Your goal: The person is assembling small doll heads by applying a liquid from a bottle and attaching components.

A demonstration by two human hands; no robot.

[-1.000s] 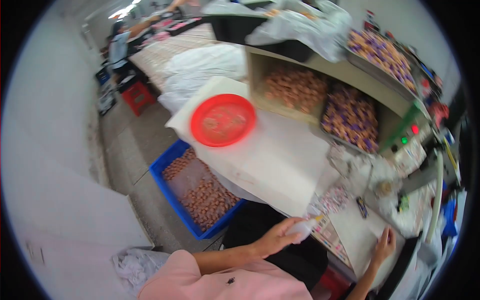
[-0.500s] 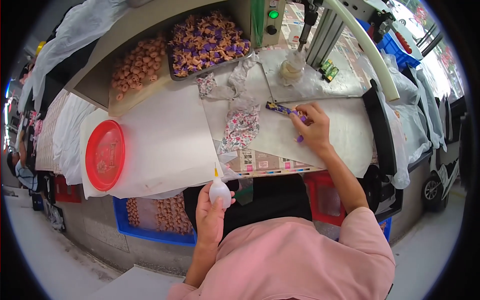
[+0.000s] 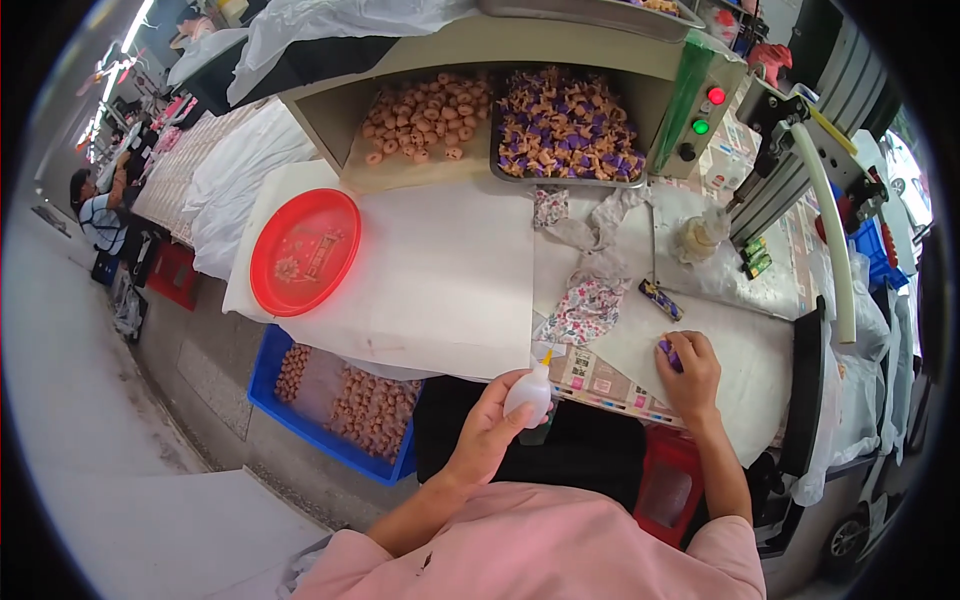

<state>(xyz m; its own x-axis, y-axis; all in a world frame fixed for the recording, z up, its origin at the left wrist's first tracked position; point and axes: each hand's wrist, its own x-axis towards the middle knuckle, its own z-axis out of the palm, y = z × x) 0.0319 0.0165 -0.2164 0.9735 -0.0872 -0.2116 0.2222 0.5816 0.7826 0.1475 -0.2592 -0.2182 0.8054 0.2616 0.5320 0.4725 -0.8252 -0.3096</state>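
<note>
My left hand (image 3: 492, 425) grips a small white squeeze bottle (image 3: 529, 391) with a yellow nozzle, held upright at the near edge of the table. My right hand (image 3: 688, 368) rests on the white table sheet (image 3: 440, 280) with its fingers curled over a small purple piece (image 3: 668, 351). A second small purple-and-yellow piece (image 3: 661, 299) lies on the sheet just beyond that hand. Between the two hands lies a bunch of flowered cloth scraps (image 3: 585, 305).
A red round tray (image 3: 304, 251) sits at the table's left. At the back are bins of tan pieces (image 3: 420, 120) and purple-and-tan pieces (image 3: 565, 130), and a machine with red and green lights (image 3: 705, 110). A blue crate (image 3: 335, 400) of tan pieces stands on the floor. Another person (image 3: 100, 205) works far left.
The view has swung from the left aisle to straight down over the table. My right hand has pulled from the far piece back toward me, closing on a purple piece.
</note>
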